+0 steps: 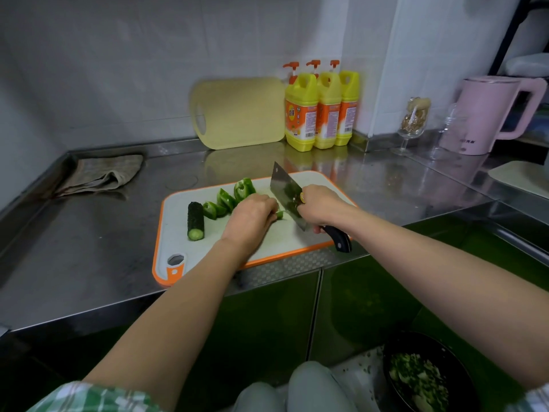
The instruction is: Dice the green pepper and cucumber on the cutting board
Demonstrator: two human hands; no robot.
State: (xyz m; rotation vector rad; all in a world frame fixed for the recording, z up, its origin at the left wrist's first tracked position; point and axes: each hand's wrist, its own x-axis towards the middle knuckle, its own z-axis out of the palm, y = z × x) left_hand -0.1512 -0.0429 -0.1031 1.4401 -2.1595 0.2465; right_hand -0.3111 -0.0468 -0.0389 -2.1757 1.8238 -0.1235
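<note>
A white cutting board with an orange rim lies on the steel counter. On it stands a short dark cucumber piece at the left, with several green pepper strips behind it. My left hand presses down on a pepper piece, fingers curled over it. My right hand grips a cleaver by its black handle. The blade stands tilted right beside my left fingers, its edge at the pepper piece.
A yellow board leans on the back wall beside three yellow detergent bottles. A cloth lies at the back left. Glasses and a pink kettle stand at the right. A black bowl of scraps sits below.
</note>
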